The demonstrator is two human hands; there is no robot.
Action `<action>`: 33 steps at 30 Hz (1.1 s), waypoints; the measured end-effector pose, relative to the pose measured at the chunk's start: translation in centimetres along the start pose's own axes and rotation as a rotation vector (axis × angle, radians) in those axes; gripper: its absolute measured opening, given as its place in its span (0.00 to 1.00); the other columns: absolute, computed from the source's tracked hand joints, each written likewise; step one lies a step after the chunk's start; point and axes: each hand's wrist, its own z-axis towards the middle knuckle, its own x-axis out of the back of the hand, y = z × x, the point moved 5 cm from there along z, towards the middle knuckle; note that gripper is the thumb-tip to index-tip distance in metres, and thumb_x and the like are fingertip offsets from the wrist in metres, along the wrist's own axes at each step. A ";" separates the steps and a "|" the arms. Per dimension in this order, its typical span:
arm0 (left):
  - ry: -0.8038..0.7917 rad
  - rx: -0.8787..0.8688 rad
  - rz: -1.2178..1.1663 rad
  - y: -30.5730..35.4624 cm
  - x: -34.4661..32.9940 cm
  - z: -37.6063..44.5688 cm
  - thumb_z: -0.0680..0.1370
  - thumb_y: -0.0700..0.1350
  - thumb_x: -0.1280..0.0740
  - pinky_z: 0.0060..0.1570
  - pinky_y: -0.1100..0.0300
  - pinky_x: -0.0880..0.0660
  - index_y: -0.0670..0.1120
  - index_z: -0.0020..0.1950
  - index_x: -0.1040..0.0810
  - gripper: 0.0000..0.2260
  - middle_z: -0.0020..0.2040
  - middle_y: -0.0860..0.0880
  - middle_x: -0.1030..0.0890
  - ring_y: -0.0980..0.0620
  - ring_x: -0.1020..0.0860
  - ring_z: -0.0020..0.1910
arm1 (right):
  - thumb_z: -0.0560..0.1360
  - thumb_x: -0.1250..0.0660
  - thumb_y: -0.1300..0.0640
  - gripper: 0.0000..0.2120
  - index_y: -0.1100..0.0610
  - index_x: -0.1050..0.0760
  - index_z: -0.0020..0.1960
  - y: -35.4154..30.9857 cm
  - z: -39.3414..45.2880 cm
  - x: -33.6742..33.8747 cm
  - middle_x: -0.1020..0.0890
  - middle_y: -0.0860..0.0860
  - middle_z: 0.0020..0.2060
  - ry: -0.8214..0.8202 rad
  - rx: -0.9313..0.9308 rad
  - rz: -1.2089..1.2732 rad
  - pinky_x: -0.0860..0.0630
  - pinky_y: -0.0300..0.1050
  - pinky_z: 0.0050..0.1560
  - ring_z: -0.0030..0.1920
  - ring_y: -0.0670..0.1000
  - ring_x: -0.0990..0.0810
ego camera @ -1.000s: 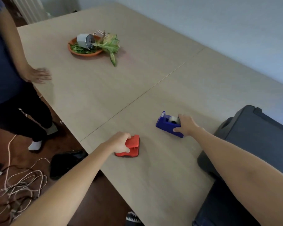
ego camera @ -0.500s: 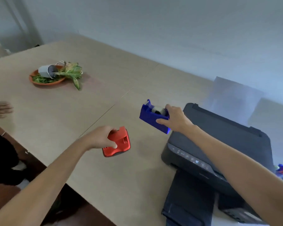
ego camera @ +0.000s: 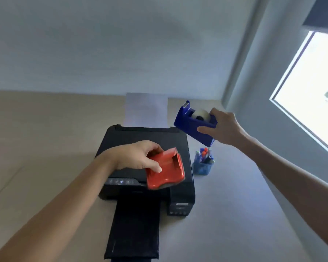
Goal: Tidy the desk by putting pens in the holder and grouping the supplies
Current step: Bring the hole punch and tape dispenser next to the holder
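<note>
My left hand grips a red hole punch and holds it in the air over the black printer. My right hand grips a blue tape dispenser with a roll of clear tape in it, tilted and raised above the desk. Below the dispenser a blue mesh pen holder stands on the desk to the right of the printer, with several pens upright in it.
A black printer sits mid-desk with white paper in its rear feed and its output tray pulled out toward me. The desk meets the wall behind. A bright window is at the right.
Both hands lifted their objects off the table and carried them to the right. My view swung right, so the printer and pen holder came into view and the plant dish and other person left it.
</note>
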 end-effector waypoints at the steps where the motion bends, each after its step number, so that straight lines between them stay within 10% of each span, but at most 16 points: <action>1: -0.040 -0.018 0.018 1.7 -1.4 1.6 0.74 0.43 0.28 0.55 0.60 0.22 0.44 0.64 0.27 0.20 0.56 0.48 0.20 0.52 0.21 0.53 | 0.68 0.25 0.53 0.17 0.60 0.30 0.44 2.3 -0.7 1.1 0.28 0.50 0.34 0.012 -0.052 -0.016 0.33 0.39 0.28 0.33 0.53 0.29; 16: -0.371 0.148 0.326 4.9 -19.5 23.0 0.73 0.44 0.28 0.48 0.55 0.25 0.40 0.66 0.28 0.24 0.63 0.41 0.23 0.42 0.21 0.57 | 0.66 0.27 0.51 0.20 0.64 0.32 0.44 26.6 -8.3 -3.8 0.25 0.56 0.37 -0.022 -0.665 0.007 0.28 0.47 0.34 0.40 0.59 0.26; 33: -0.315 0.282 0.515 -1.7 -21.6 29.9 0.72 0.45 0.25 0.66 0.51 0.27 0.38 0.73 0.33 0.32 0.69 0.41 0.26 0.41 0.26 0.66 | 0.67 0.29 0.52 0.21 0.62 0.35 0.50 28.5 -7.9 -14.0 0.24 0.63 0.49 0.013 -0.848 0.079 0.29 0.48 0.42 0.46 0.64 0.22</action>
